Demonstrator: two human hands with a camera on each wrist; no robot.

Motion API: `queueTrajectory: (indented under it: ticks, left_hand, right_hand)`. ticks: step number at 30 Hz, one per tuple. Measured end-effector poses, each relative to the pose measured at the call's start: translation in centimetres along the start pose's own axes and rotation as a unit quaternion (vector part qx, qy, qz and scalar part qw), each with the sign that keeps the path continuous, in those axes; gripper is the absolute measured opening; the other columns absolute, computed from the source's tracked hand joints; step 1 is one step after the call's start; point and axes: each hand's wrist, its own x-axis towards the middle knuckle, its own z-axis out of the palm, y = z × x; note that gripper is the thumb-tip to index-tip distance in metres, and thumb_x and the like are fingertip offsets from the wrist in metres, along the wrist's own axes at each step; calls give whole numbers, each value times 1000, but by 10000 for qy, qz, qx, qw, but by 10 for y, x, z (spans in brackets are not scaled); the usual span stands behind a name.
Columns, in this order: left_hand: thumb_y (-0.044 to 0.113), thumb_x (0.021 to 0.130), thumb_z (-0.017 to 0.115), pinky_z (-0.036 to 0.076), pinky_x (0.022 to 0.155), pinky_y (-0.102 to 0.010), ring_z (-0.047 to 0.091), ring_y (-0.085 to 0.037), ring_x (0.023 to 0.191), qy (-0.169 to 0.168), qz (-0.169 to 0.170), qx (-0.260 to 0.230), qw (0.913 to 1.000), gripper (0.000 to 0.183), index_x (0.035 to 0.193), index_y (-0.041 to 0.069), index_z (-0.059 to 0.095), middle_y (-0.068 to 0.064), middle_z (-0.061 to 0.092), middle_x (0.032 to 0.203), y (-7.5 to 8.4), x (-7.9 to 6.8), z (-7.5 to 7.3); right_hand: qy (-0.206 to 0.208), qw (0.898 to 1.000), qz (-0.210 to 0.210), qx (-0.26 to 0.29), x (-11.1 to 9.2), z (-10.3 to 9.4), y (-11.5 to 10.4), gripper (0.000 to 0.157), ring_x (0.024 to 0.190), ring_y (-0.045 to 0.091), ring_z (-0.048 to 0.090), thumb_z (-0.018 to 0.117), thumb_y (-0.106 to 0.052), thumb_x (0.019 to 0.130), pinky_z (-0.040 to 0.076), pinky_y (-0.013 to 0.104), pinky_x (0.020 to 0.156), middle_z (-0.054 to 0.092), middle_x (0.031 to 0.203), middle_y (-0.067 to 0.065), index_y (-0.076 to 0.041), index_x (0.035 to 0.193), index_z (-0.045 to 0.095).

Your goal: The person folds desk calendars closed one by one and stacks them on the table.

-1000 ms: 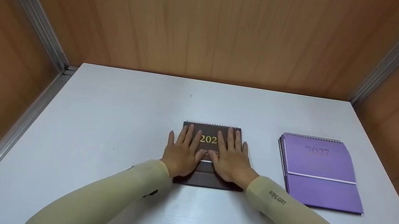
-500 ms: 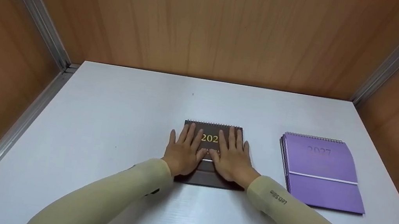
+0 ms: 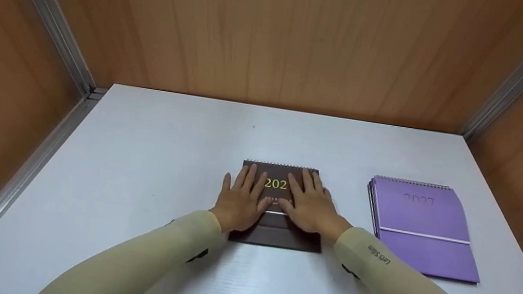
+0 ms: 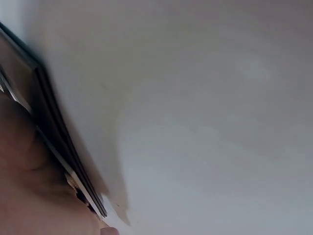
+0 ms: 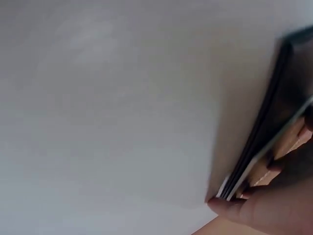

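Observation:
A dark brown spiral-bound desk calendar (image 3: 274, 237) with gold numerals lies flat at the middle of the table, coil side away from me. My left hand (image 3: 238, 206) rests palm down over its left half, fingers straight and spread. Over the right half lies my right hand (image 3: 309, 208), its little finger bent at the calendar's right edge. The two thumbs point toward each other below the numerals, and the last digit is covered. Both wrist views show the stacked side edge of the calendar (image 4: 54, 117), with a fingertip (image 5: 215, 204) against its far corner in the right one.
A purple spiral-bound calendar (image 3: 419, 253) marked 2027, with a white band across it, lies to the right near my right sleeve (image 3: 378, 268). Wood panels (image 3: 288, 37) close in the white table (image 3: 166, 122) at the back and sides.
My right hand has shifted slightly to the right and turned, its little finger now bent at the calendar's edge. The left hand and both calendars stay in place.

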Motion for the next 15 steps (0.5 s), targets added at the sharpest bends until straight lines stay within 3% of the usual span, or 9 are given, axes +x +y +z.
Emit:
queueTrajectory:
  ticks: [7, 15]
  left_hand:
    - [51, 103, 34, 18, 115, -59, 18, -34, 147, 401, 194, -728, 9964, 64, 155, 16, 28, -14, 20, 161, -13, -6, -8]
    - [43, 101, 47, 31, 109, -55, 33, -34, 138, 699, 22, -1461, 9868, 55, 151, 19, 40, -12, 32, 156, -24, -15, -17]
  right_hand:
    - [323, 9973, -84, 653, -4, -12, 11, 68, 142, 41, 22, 51, -44, 98, 30, 60, 109, 23, 158, 17, -14, 155, 28]
    - [662, 9831, 526, 1623, -8, -20, 24, 71, 130, 40, 34, 50, -37, 99, 35, 55, 107, 35, 146, 23, -2, 154, 23]
